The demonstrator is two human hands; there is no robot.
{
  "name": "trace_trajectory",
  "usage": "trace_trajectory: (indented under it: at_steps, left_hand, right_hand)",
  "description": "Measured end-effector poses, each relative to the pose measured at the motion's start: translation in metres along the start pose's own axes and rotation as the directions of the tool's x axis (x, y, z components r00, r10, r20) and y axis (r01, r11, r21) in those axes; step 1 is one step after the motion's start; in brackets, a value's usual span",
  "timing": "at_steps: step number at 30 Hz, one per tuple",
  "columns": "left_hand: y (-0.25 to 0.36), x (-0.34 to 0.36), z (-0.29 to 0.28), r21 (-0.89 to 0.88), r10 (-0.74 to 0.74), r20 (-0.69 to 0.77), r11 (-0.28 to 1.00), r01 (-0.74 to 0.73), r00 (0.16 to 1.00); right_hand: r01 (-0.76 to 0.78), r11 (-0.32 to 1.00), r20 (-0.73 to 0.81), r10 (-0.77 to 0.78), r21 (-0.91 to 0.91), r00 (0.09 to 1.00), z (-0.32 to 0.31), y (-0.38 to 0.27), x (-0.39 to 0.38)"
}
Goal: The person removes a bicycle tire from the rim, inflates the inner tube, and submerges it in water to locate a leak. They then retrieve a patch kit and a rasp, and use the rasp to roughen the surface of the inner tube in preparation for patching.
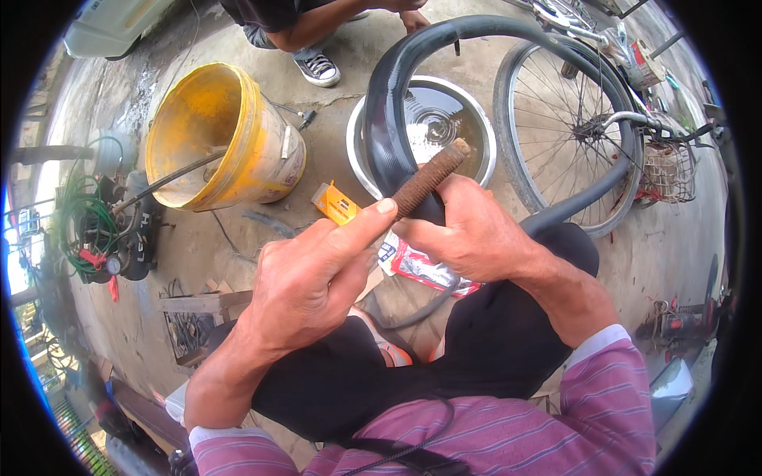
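My left hand (305,278) is closed round a rusty brown rasp (432,176), a rod with a rough, ridged surface, its thumb stretched along it. The rasp lies slantwise across a black bicycle inner tube (386,119). My right hand (480,230) grips the tube just beneath the rasp, its thumb close to my left thumb. From there the tube loops up over a metal basin (355,159) of rippling water and round past the wheel on the right. A valve stem (457,47) sticks out at the loop's top. My left fingertips are partly hidden.
A yellow bucket (274,170) with a rod in it stands left, near a compressor (131,238) with green hose. A small yellow box (334,203) and a red-white packet (425,268) lie by my hands. A bicycle wheel (505,119) is right. Another person's shoe (319,70) is ahead.
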State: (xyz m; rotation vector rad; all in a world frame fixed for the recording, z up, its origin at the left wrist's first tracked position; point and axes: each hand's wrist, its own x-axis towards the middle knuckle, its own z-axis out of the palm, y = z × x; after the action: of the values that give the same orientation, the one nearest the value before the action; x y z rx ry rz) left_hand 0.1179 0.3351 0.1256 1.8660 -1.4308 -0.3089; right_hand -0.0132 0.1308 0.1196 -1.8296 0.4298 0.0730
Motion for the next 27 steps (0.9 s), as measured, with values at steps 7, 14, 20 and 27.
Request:
trace_trajectory:
  at_steps: [7, 14, 20, 27]
  left_hand:
    - [0.002, -0.014, -0.004, 0.010, -0.081, 0.054, 0.997, 0.081, 0.995]
    - [-0.003, -0.013, -0.009, -0.035, -0.069, 0.036, 0.997, 0.070, 0.997]
    - [-0.001, 0.000, 0.002, -0.007, -0.011, 0.010, 1.000, 0.011, 1.000]
    - [-0.005, -0.018, -0.006, -0.016, -0.075, 0.036, 0.997, 0.076, 0.997]
  right_hand:
    - [-0.115, 0.988, 0.056, 0.110, 0.100, 0.992, -0.002, -0.004, -0.001]
    - [-0.091, 0.995, 0.032, 0.090, 0.035, 0.995, -0.012, -0.005, 0.003]
    - [-0.018, 0.998, 0.016, 0.017, 0.059, 1.000, 0.009, 0.003, -0.001]
    - [-0.102, 0.994, 0.017, 0.101, 0.049, 0.995, -0.004, -0.004, 0.003]
